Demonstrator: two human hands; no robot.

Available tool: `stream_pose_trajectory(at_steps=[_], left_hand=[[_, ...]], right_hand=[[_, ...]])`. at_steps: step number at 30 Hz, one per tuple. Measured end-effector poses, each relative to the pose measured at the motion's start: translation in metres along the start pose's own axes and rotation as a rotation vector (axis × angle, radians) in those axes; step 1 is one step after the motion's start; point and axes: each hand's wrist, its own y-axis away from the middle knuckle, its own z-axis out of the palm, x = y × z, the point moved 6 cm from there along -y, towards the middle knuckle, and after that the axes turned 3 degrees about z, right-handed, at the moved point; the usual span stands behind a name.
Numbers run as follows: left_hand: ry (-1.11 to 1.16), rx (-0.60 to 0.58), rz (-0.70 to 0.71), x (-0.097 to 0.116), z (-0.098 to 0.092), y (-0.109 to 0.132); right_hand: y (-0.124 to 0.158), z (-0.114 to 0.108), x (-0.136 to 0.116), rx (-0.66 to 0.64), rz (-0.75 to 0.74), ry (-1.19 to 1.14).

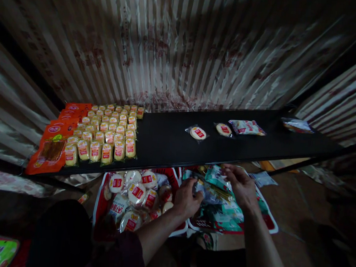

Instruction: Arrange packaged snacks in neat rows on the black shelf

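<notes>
The left hand (188, 201) and the right hand (243, 189) are both over a basket of green packs (227, 215) with a white rim (274, 228) (it is too dark to tell if they hold one). Beside it is a red basket (98, 203) of round wrapped cakes (136, 193). Above, a long black shelf (165, 136) has orange packs (53, 140) and rows of little yellow cakes (107, 154) at its left end. Two flat cakes (198, 133) and a white packet (246, 127) lie further right. A striped curtain (172, 46) hangs behind.
</notes>
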Motion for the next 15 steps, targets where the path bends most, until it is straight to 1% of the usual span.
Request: stream_pose_trajectory(at_steps=[1,3,5,8,10,12,15], left_hand=[[-0.032,0.009,0.012,-0.001,0.001,-0.001],[-0.073,0.021,0.038,-0.002,0.003,-0.004],[-0.091,0.022,0.062,-0.002,0.004,-0.007],[-0.111,0.031,0.084,-0.006,0.003,-0.007],[-0.120,0.038,0.090,-0.011,0.003,-0.005],[-0.123,0.040,0.088,-0.017,0.002,-0.003],[-0.124,0.016,0.085,-0.025,-0.001,0.002]], right_hand=[[-0.002,-0.004,0.004,0.064,-0.031,0.043],[-0.004,-0.007,0.011,0.132,-0.087,0.122],[-0.003,-0.005,0.014,0.139,-0.120,0.196],[-0.001,0.000,0.016,0.125,-0.100,0.283],[0.000,0.009,0.014,0.055,-0.105,0.276],[0.004,0.027,0.010,-0.111,-0.144,0.258],[0.017,0.064,0.008,-0.369,-0.169,0.312]])
